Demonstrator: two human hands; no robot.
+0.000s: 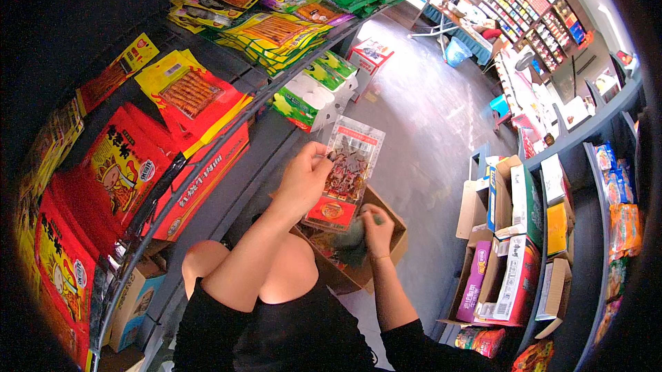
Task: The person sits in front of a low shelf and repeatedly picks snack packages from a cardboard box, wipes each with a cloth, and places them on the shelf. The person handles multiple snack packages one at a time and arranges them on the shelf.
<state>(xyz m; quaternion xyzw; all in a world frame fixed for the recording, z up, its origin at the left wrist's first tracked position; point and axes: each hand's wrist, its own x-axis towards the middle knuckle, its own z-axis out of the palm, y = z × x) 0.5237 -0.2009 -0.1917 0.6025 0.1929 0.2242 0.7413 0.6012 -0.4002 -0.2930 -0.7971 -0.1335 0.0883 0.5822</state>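
My left hand (305, 178) grips the left edge of a clear-fronted snack packet (347, 165) with a red panel at its lower end. The packet is tilted above an open cardboard box (382, 201). To the packet's lower right, my right hand (378, 224) has its fingers curled beside a dark greenish thing (351, 235) over the box; whether it grips this cannot be told. More packets lie inside the box, partly hidden by my arm and the held packet.
A dark shelf (207, 139) on the left bears red and yellow snack packets (194, 93). Below it stand green-white cartons (310, 98). Open boxes (476, 279) line the right shelving. A blue basket (457, 52) and a table stand farther off on the grey floor.
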